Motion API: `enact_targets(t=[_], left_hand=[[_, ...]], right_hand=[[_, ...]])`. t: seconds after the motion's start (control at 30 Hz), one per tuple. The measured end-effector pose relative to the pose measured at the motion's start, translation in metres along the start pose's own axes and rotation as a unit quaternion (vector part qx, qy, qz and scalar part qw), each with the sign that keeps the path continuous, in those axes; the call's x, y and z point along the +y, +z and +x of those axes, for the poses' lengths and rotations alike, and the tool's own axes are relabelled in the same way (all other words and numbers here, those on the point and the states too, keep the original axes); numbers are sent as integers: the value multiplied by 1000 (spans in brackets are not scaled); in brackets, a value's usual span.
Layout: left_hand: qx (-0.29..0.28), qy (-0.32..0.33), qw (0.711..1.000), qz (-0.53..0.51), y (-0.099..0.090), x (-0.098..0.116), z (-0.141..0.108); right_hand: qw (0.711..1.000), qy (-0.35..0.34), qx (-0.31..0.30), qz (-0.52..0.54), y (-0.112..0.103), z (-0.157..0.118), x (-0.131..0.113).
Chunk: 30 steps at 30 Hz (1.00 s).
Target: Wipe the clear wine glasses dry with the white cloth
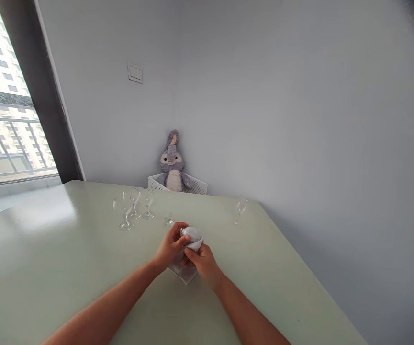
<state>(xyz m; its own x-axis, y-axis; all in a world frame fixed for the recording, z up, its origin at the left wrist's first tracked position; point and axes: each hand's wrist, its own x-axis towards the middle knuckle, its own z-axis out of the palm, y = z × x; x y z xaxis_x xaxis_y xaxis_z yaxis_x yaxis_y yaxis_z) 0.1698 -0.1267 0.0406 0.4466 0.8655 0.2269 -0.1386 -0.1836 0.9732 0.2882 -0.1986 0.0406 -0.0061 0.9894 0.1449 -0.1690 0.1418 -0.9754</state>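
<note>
My left hand is closed round a clear stemmed glass, which is tipped over above the table. The clear part showing past my fingers looks like the glass's foot. A pale grey-white cloth covers part of the glass's bowl, and its lower corner hangs beneath my hands. The fingers of my right hand grip this cloth against the bowl, thumb on the near side. Much of the stem is hidden by my left hand.
Three upright stemmed glasses, the nearest one among them, stand left of my hands on the pale green table. Another stemmed glass is at the right. Behind the table's far edge, a plush toy sits in a white basket.
</note>
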Motion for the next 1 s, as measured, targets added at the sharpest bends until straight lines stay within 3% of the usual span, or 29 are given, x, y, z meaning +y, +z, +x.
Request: enact_targets(t=[0.13,0.23,0.33,0.4,0.5,0.57,0.63,0.7,0.77,0.87,1.0], left_hand=[[-30,20,997,69,1,5,-3],[-41,64,995,69,0,13,-4],[-49,87,994,47,-2,21,-5],[-52,65,996,31,-4,24,-6],[-52,-15,998,-19,-5,26,-5],[-65,-78,994,-38,-6,27,-4],[-69,-109,991,-19,-5,29,-4],[-52,-75,996,18,-4,31,-6],[-47,8,998,51,-2,32,-8],[-78,133,985,82,0,29,-10],[-88,180,969,141,-1,23,-11]], right_hand=[[991,47,33,122,0,3,8],[960,85,47,263,-1,4,4],[952,98,27,290,0,3,-1],[972,76,14,221,2,0,-1],[1000,-5,17,-18,2,-5,3],[981,-76,35,-177,0,-8,6],[968,-100,41,-227,-2,-8,6],[989,-53,32,-131,-3,-7,2],[998,22,20,53,-4,-5,-5],[960,100,-2,261,-6,-3,-13],[929,149,-4,338,-6,-5,-15]])
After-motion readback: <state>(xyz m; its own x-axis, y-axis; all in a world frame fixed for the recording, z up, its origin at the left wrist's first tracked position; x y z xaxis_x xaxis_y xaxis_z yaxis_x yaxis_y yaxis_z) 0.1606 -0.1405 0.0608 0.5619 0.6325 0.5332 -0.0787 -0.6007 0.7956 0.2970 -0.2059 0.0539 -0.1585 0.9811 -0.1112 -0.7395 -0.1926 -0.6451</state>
